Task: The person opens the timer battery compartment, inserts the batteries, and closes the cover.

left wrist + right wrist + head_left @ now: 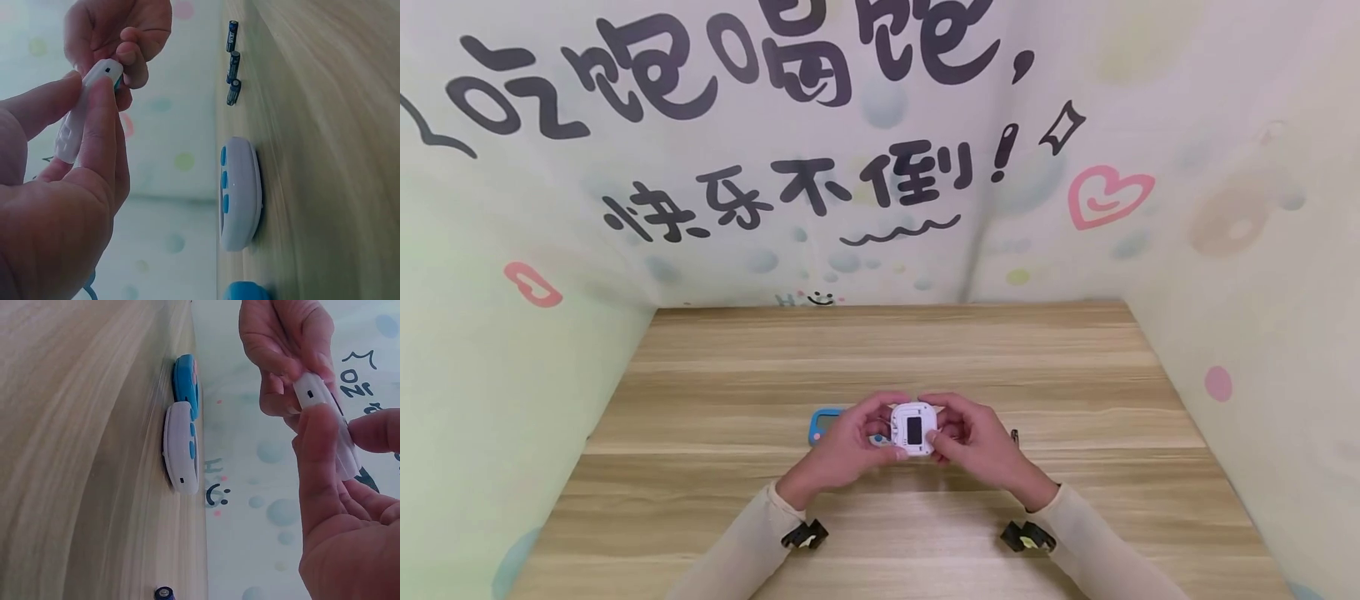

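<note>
A small white rounded-square electronic device, apparently a digital timer (pixel 914 429), is held above the table with its back facing up. A dark rectangle marks the middle of that back. My left hand (pixel 846 442) grips its left side between thumb and fingers. On the other side my right hand (pixel 977 437) pinches it, the thumb lying on the back near the right edge. In the left wrist view the white device (pixel 80 119) is tilted and seen edge-on, with a small dark slot at one end. Its front face is mostly hidden.
Below the hands, a white device with blue buttons (pixel 240 194) lies on the wooden table (pixel 880 350). Next to it is a blue device (pixel 185 378) with a screen. Three small batteries (pixel 234 65) lie in a row to the right. Printed walls surround the table.
</note>
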The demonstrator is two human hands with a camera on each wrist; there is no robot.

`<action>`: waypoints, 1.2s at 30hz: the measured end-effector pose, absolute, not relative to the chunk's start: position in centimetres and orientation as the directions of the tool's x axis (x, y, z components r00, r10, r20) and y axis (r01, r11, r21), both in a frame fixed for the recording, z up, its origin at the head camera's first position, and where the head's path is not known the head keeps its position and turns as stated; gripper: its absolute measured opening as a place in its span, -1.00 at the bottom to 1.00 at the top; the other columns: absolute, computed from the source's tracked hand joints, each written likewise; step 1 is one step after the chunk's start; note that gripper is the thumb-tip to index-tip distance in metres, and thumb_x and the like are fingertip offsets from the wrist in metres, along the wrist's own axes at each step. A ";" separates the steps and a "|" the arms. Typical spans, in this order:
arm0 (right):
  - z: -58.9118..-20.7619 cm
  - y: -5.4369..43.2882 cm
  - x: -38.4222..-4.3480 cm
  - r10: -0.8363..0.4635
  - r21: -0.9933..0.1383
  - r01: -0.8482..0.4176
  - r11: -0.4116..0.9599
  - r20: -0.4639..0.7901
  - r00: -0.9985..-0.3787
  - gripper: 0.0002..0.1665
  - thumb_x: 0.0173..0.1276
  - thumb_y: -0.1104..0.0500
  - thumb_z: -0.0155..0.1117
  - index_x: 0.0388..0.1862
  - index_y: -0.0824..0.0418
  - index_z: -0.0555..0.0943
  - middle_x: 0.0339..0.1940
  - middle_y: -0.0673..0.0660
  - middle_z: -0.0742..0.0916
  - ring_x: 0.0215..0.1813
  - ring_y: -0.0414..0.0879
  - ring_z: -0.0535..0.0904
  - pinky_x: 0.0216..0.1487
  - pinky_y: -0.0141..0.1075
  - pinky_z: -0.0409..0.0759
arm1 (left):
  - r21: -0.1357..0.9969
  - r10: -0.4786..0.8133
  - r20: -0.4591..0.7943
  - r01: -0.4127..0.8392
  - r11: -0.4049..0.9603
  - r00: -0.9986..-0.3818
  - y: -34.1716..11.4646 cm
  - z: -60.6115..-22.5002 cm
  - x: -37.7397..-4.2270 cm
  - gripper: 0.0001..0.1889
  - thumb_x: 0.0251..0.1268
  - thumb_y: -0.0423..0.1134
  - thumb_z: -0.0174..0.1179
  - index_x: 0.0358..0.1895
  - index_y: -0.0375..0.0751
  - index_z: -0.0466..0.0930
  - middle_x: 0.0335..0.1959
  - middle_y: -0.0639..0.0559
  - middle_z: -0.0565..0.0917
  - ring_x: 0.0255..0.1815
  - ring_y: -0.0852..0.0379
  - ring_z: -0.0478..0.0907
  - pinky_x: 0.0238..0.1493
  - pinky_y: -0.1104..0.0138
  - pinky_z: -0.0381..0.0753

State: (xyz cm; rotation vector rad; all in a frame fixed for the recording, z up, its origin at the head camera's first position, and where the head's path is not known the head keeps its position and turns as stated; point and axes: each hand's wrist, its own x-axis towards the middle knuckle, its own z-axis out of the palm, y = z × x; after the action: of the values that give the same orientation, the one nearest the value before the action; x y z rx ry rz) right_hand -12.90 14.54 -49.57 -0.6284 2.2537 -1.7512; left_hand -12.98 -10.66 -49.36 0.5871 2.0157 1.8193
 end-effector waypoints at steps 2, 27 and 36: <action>-49.5 14.5 -12.9 -0.448 -0.960 -0.176 0.218 0.062 -0.892 -0.50 0.45 0.35 0.34 0.35 0.23 0.58 -0.29 0.20 0.77 -0.44 -0.05 0.75 -0.40 -0.02 0.81 | 0.994 0.533 0.005 0.062 0.089 -0.846 -10.6 -49.5 -13.0 -0.29 0.30 -0.43 0.47 0.50 -0.05 0.45 0.10 -0.23 0.61 -0.01 0.06 0.67 -0.18 0.39 0.78; -49.5 14.6 -13.0 -0.331 -0.967 -0.113 0.229 0.032 -0.943 -0.52 0.38 0.41 0.36 0.28 0.27 0.70 -0.12 0.32 0.83 -0.40 -0.04 0.82 -0.35 -0.01 0.83 | 0.994 0.448 -0.042 0.008 0.109 -0.893 -10.4 -50.2 -13.0 -0.25 0.23 -0.42 0.52 0.50 -0.14 0.45 0.06 -0.23 0.63 -0.10 0.12 0.68 -0.24 0.45 0.70; -49.6 14.9 -13.1 -0.364 -0.963 -0.150 0.225 0.060 -0.930 -0.59 0.44 0.32 0.43 0.24 0.18 0.69 -0.16 0.26 0.75 -0.40 0.23 0.80 -0.35 0.11 0.80 | 0.995 0.447 -0.023 0.023 0.096 -0.894 -10.7 -50.1 -13.2 -0.25 0.22 -0.41 0.52 0.50 -0.15 0.45 0.05 -0.23 0.64 -0.10 0.11 0.70 -0.22 0.43 0.69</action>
State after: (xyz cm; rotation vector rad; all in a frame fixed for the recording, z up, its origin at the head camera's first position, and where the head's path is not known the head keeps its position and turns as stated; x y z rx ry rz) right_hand -13.12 14.94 -49.64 -0.4917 2.3135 -1.7858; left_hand -13.17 -10.73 -50.14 0.4645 2.0602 1.8609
